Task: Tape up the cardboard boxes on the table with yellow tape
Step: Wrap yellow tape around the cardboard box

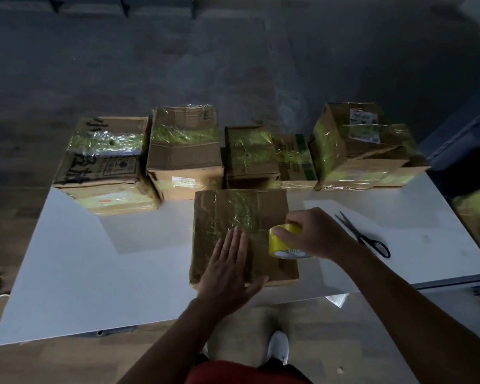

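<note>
A cardboard box [270, 206] lay at the near middle of the white tabletop [94, 273], a tape strip [241, 212] running across its top. The left grip [230, 270] was released, fingers straight and pressed flat on the box's taped top. The right grip [313, 234] grasped the yellow tape roll [281, 241] at the box's right edge. Taped boxes [183, 151] stood in a row behind; black scissors [363, 236] lay to the right
</note>
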The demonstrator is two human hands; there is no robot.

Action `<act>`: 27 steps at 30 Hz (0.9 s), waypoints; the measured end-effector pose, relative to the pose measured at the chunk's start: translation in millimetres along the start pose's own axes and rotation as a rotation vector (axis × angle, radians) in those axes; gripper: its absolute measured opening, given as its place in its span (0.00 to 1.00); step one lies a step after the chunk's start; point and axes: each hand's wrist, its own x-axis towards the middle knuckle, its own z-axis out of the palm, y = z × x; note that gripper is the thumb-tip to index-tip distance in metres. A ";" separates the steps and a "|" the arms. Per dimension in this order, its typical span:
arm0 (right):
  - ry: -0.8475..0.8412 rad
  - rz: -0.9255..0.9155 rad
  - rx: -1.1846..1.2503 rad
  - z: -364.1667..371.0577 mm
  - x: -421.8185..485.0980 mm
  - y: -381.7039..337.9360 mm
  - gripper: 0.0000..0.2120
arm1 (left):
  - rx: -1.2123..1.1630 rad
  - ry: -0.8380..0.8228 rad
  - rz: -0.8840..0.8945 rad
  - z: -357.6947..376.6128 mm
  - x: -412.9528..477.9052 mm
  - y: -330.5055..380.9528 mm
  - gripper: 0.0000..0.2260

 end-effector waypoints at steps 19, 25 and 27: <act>-0.165 0.240 -0.434 25.7 -4.4 47.4 0.22 | 0.074 -0.040 0.097 -17.6 4.5 11.3 0.36; -0.168 0.220 -0.292 32.6 -11.7 66.8 0.20 | 0.102 -0.202 0.096 -12.7 3.7 21.5 0.39; -0.182 0.239 -0.187 34.8 -15.1 72.9 0.18 | 0.214 -0.140 0.072 -16.5 5.7 30.9 0.37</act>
